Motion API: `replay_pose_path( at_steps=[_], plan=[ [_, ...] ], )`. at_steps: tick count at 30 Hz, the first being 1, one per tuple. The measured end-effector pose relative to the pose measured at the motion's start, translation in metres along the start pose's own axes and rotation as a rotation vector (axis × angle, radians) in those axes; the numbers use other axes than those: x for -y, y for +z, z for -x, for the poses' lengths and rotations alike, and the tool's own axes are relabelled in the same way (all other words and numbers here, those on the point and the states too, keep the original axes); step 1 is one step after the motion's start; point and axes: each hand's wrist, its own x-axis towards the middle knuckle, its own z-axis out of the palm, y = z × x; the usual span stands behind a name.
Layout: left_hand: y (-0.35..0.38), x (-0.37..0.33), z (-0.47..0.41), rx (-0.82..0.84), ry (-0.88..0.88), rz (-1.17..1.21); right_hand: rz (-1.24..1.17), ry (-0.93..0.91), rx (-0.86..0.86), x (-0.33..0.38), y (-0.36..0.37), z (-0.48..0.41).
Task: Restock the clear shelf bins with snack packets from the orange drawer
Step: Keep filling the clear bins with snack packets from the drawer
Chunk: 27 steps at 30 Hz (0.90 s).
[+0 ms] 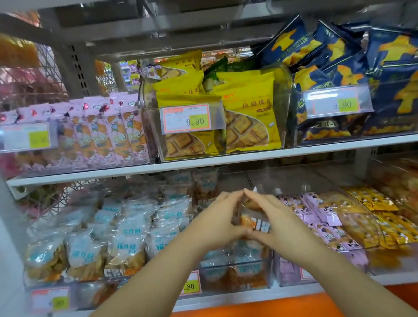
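**Both hands at a packet in the lower middle bin**

Head view: the left hand [214, 221] and right hand [281, 222] reach side by side into a clear bin [235, 277] on the lower shelf. Their fingers lie straight and meet at the tips, and the thumbs meet below. Between the palms stands a packet [255, 225], clear with orange and white print, pressed on both sides. It sits above the other packets in that bin. The left bin [51, 284] holds pale-blue packets [126, 239]; to the right lie pink sticks [321, 217] and small yellow sachets [381, 216]. Below the shelf edge shows the face of the orange drawer [291, 315]. The upper shelf [227, 159] carries pink packs [103, 131], yellow biscuit packs [249, 116] behind a price tag [192, 118], and blue bags [400, 95]
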Motion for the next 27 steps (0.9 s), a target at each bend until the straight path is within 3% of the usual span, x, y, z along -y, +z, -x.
replay_pose_path(
  at_steps=[2,5,9,15,23,27],
  plan=[
    [0.005,0.004,0.003,0.112,-0.037,-0.064,0.043,0.029,0.100,0.000,0.000,0.001],
    [0.014,0.001,0.011,0.052,-0.026,0.018,-0.044,0.043,0.145,0.001,-0.005,0.001],
    [0.021,-0.009,0.014,-0.091,-0.033,0.144,-0.184,0.061,0.003,0.004,-0.011,-0.001],
    [0.007,-0.015,0.023,-0.150,-0.008,0.031,-0.239,0.123,-0.241,0.009,-0.023,0.002],
    [-0.040,0.003,0.046,-0.410,-0.129,-0.001,-0.272,0.339,-0.215,0.010,-0.020,0.003],
    [-0.048,0.010,0.041,-0.407,-0.161,-0.027,-0.084,0.293,-0.199,0.013,-0.017,-0.001]
  ],
)
